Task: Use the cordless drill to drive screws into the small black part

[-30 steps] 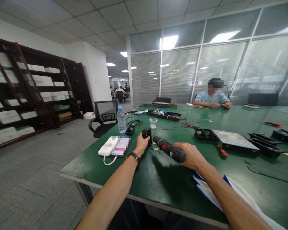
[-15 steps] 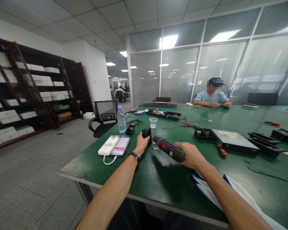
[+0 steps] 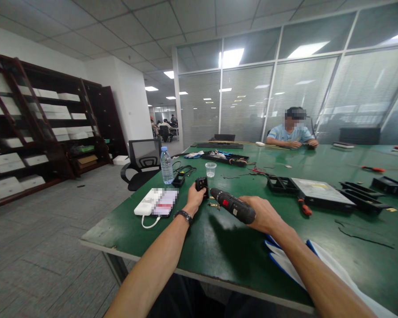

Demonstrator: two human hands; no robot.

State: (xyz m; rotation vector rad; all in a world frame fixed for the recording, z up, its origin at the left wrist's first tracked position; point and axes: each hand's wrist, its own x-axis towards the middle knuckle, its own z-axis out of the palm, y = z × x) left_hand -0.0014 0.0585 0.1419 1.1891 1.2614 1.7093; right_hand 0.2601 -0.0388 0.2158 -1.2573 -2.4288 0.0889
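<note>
My left hand (image 3: 195, 199) is closed on a small black part (image 3: 202, 183), held upright on the green table (image 3: 225, 247). My right hand (image 3: 263, 213) grips a black electric screwdriver (image 3: 232, 205) with a red switch. Its tip points left and meets the black part. A few small brass-coloured pieces (image 3: 214, 204) lie on the table just under the tool.
A white power bank and phone (image 3: 155, 203), a water bottle (image 3: 166, 166) and a clear cup (image 3: 211, 169) stand to the left and behind. A disassembled drive (image 3: 321, 190) with black trays lies right. White-blue gloves (image 3: 285, 260) lie under my right forearm. Another person (image 3: 291, 132) sits at the far side.
</note>
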